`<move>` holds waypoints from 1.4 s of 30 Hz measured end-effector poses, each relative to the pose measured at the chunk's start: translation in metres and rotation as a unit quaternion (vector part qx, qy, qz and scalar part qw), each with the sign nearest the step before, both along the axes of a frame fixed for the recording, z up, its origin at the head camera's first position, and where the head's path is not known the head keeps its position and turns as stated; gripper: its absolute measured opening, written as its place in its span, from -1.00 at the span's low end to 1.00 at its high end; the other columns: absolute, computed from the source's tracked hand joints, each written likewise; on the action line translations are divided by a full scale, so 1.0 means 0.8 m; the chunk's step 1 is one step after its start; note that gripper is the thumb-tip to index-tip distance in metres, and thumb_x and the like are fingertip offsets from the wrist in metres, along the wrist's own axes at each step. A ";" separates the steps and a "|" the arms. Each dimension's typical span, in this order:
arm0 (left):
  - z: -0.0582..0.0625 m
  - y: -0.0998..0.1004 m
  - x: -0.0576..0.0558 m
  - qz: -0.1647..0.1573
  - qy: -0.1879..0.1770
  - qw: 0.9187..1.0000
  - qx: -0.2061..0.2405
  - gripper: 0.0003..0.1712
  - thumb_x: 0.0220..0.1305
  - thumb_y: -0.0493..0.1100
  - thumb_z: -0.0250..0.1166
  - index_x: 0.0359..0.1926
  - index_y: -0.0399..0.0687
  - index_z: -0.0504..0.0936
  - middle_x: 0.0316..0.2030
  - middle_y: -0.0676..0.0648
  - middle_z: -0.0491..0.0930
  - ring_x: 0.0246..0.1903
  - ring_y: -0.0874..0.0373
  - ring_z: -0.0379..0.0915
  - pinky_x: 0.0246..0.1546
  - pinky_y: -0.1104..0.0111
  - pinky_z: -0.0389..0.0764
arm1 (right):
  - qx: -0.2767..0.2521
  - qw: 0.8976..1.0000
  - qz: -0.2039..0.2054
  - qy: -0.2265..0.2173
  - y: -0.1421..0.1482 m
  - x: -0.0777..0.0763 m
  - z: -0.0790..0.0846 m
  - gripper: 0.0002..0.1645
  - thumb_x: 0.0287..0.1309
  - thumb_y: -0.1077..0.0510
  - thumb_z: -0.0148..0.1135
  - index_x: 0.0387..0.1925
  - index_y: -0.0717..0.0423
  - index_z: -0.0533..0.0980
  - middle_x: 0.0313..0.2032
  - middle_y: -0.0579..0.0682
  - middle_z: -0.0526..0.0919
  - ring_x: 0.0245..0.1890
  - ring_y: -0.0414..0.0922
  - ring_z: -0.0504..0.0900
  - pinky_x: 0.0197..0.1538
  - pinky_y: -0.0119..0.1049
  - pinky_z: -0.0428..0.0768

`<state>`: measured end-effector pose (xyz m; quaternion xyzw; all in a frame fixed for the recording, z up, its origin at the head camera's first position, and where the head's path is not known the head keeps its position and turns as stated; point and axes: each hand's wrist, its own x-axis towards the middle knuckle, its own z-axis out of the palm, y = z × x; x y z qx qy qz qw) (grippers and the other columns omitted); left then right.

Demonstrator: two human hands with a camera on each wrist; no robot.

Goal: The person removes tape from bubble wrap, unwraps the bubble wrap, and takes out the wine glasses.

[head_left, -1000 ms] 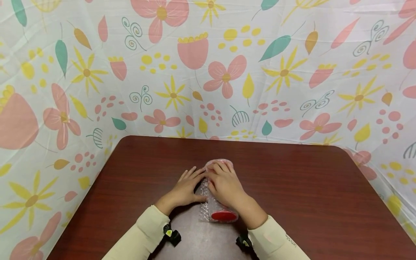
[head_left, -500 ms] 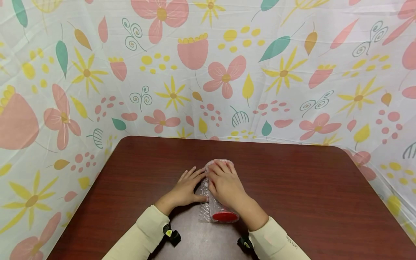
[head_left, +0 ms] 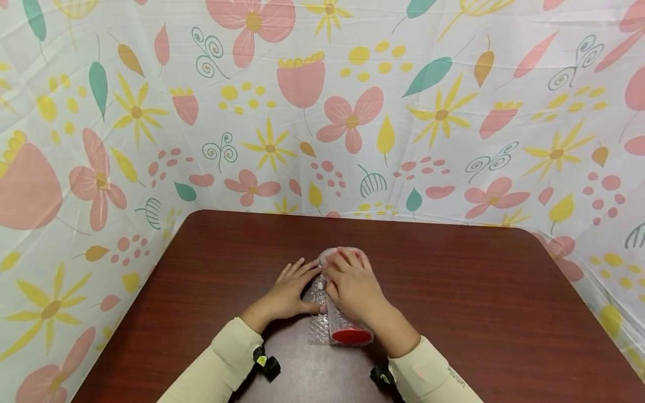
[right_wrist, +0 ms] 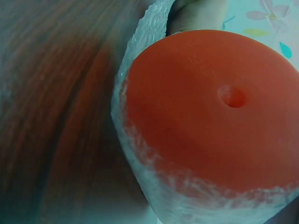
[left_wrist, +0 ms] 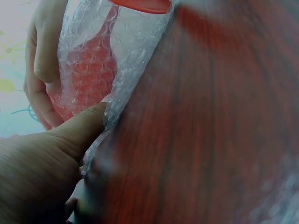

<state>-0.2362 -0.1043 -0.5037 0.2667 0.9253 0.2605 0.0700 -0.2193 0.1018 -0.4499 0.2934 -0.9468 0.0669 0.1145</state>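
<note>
A cylinder in bubble wrap lies lengthwise on the table, its red end [head_left: 351, 336] towards the person. My right hand [head_left: 355, 285] grips it from above, fingers curved over its far part. Along the left side a flap of bubble wrap [head_left: 318, 331] lies flat. My left hand [head_left: 282, 295] rests beside it with fingers spread and straight, fingertips at its far corner and thumb on it. In the left wrist view the thumb [left_wrist: 86, 123] touches the bubble wrap's edge. The right wrist view shows the round red face with a small hole [right_wrist: 234, 96].
The dark red-brown wooden table [head_left: 478, 302] has rounded far corners. Behind it and at both sides hangs a white floral cloth [head_left: 201, 89]. A black strap [head_left: 267, 364] is on the left wrist and another black strap [head_left: 382, 378] on the right.
The wrapped cylinder has shifted slightly to the right under my right hand, which moved with it. A little more of the flap shows. My left hand stays nearly still.
</note>
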 end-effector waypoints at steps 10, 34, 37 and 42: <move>0.001 0.000 0.001 0.001 -0.003 1.000 0.007 0.08 0.10 0.33 0.45 0.54 0.07 0.23 0.57 0.01 0.12 0.59 -0.20 -0.19 0.54 -0.17 -0.16 | 0.000 1.000 -0.010 0.006 0.000 0.001 -0.001 -0.65 0.31 0.02 0.15 0.05 -0.06 0.67 0.26 -0.08 0.56 0.49 0.09 0.26 0.44 0.27 0.17; 0.006 0.001 0.001 -0.006 -0.004 1.000 0.000 0.10 0.10 0.32 0.45 0.54 0.02 0.23 0.57 -0.04 0.11 0.59 -0.21 -0.20 0.54 -0.18 -0.16 | -0.032 0.999 -0.015 0.038 0.009 0.000 -0.002 -0.71 0.34 0.03 0.24 0.00 -0.04 0.72 0.21 -0.09 0.64 0.41 0.12 0.38 0.40 0.23 0.24; 0.006 0.001 0.001 -0.005 -0.006 1.000 -0.002 0.09 0.10 0.32 0.46 0.54 0.02 0.24 0.57 -0.04 0.11 0.59 -0.21 -0.20 0.54 -0.17 -0.17 | -0.030 0.998 -0.015 0.047 0.012 0.000 -0.003 -0.73 0.32 0.04 0.26 -0.02 -0.07 0.72 0.19 -0.09 0.65 0.39 0.13 0.41 0.38 0.24 0.28; 0.004 0.000 0.002 -0.001 -0.008 1.000 -0.005 0.09 0.10 0.33 0.45 0.54 0.05 0.23 0.57 -0.01 0.11 0.60 -0.19 -0.21 0.55 -0.16 -0.19 | -0.028 0.998 -0.006 0.056 0.016 -0.001 -0.003 -0.75 0.29 0.07 0.26 -0.05 -0.09 0.72 0.15 -0.09 0.65 0.35 0.13 0.42 0.34 0.26 0.32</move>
